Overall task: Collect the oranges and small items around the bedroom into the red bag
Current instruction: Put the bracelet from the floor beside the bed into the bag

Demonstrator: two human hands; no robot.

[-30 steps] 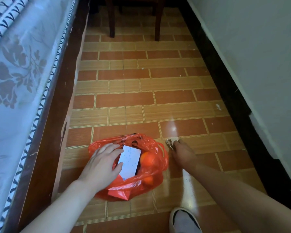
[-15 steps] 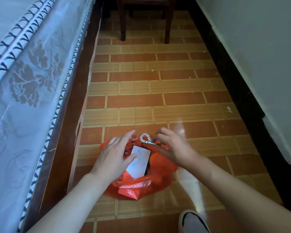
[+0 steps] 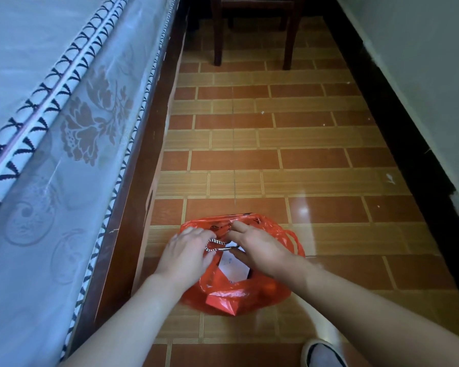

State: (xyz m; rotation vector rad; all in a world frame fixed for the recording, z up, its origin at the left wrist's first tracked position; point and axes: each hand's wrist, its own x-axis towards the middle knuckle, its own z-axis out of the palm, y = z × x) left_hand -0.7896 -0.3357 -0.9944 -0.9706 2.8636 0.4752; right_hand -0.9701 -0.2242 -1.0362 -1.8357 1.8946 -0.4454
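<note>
Both hands, left (image 3: 186, 251) and right (image 3: 260, 247), pinching a silver metal chain (image 3: 217, 246) over the crumpled, open-mouthed red bag (image 3: 239, 292) on the floor (image 3: 302, 160).

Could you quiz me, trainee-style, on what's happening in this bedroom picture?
1. True or false: the red bag sits on the floor beside the bed.
2. Which hand holds the metal chain over the bag? A) left hand only B) right hand only C) both
3. Fill in: inside the bag shows a white ____.

Key: 1 true; 2 C, fingers of both hands meet on it; 3 card.
</note>
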